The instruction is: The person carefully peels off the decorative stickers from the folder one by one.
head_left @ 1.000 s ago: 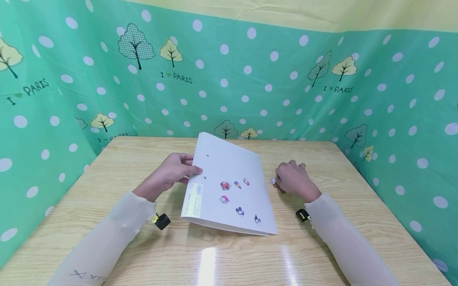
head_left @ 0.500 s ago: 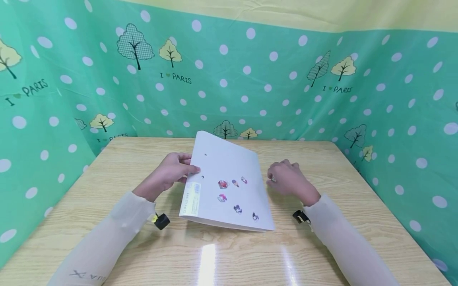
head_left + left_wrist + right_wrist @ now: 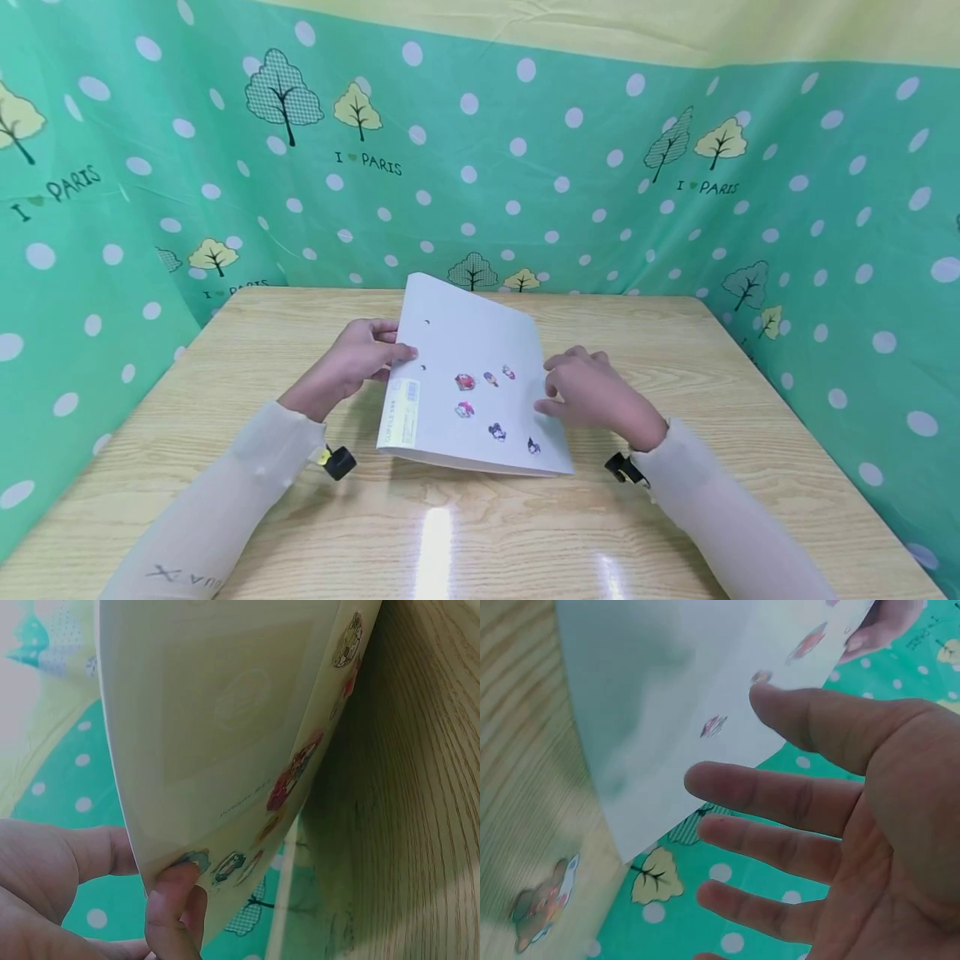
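A white clip file folder [image 3: 480,333] stands tilted over the table, its cover bearing several small cartoon stickers, one of them red [image 3: 465,382]. My left hand [image 3: 360,358] pinches its left edge, thumb on the cover; the left wrist view shows my left hand [image 3: 82,900] with fingers around that edge and more stickers on the folder [image 3: 225,712]. At the folder's right edge is my right hand [image 3: 596,392]. Its fingers are spread and hold nothing in the right wrist view, where a brown bear sticker [image 3: 544,904] lies on the table. The head view hides that sticker.
The wood-grain table [image 3: 262,517] reaches back to a green polka-dot curtain [image 3: 472,200], which also hangs along both sides. A pale yellow label [image 3: 399,412] is on the folder's lower left corner. Black wrist cameras [image 3: 340,463] are strapped to both wrists.
My right hand has moved left to the folder's right edge, and its fingers have opened out. The folder has shifted slightly left and its lower right corner has risen. My left hand keeps its grip.
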`<state>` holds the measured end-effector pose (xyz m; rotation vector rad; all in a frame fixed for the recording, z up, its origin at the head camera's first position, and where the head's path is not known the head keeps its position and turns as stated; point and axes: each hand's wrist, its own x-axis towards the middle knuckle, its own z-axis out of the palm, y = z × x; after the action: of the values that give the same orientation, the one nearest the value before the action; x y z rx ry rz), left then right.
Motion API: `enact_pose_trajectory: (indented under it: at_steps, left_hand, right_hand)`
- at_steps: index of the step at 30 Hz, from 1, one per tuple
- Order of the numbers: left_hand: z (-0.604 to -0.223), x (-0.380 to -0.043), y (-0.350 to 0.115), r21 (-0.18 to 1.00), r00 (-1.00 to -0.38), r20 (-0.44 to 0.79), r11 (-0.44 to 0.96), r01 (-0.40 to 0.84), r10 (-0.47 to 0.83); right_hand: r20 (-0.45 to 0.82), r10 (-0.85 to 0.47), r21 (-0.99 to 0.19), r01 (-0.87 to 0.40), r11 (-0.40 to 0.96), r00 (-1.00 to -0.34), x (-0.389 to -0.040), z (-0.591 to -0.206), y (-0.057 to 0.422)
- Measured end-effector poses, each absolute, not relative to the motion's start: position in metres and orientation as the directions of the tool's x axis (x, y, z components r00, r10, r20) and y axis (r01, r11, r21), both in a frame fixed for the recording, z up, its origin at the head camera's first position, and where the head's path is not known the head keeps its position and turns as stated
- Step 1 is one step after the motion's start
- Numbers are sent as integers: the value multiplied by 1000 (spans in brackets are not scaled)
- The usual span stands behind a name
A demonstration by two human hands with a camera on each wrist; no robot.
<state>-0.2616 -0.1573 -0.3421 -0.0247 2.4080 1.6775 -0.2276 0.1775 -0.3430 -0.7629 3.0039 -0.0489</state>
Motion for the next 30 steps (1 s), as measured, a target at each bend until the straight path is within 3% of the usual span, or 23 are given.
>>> enact_pose_trajectory:
  at_steps: [13,30]
  left_hand:
    - [-344,-263,-159,924,-979,-185,354,-142,90]
    - [-345,-263,-158,926,-978,-185,350,-143,91]
  right_hand:
    - [-76,-585,0,-587,809,-807,-213,-347,167]
    - [-106,-585,93,-594,799,-804,-203,-356,156]
